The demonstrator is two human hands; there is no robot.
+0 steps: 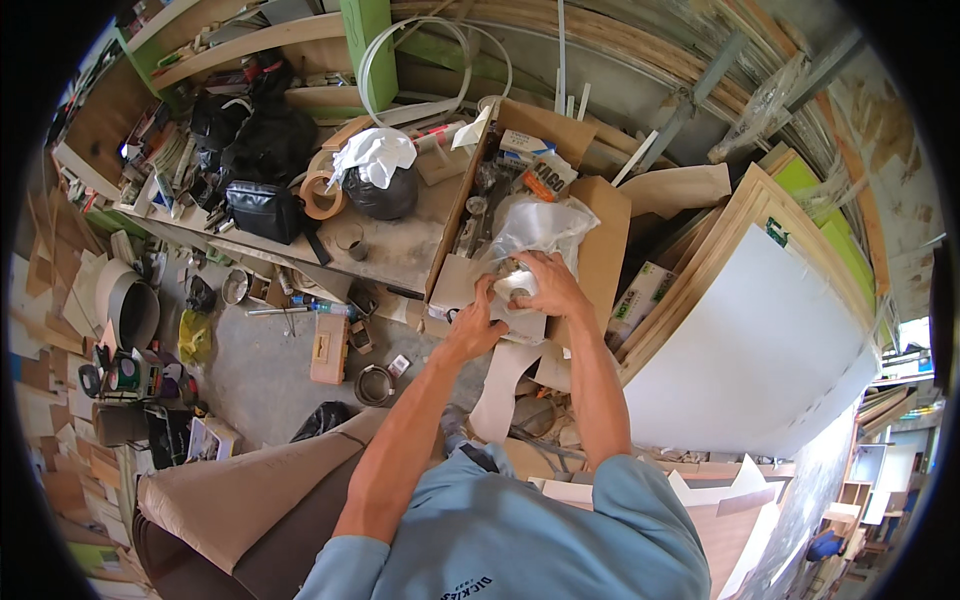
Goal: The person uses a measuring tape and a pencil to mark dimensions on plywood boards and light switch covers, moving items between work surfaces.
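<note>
A cardboard box (pixel 612 215) with raised flaps stands at the right end of the workbench. Inside its near part lies a clear plastic bag (pixel 555 222), bunched up, with small pale or metallic pieces showing through. My right hand (pixel 552 288) is closed on the bag, its fingers bent over the plastic. Beside it, my left hand (pixel 474 330) grips the near left part of the bag, thumb towards the right hand. What lies beneath my fingertips is partly hidden. Small boxes (pixel 525 147) and an orange-and-black package (pixel 545 178) fill the box's far end.
On the workbench (pixel 410 240) are a black bag (pixel 263 210), tape rolls (pixel 322 195) and a black bundle with white cloth (pixel 375 155). A framed white panel (pixel 750 340) leans at the right. An orange case (pixel 328 348) and a coiled hose (pixel 375 385) lie on the floor; a large brown roll (pixel 240 490) is near left.
</note>
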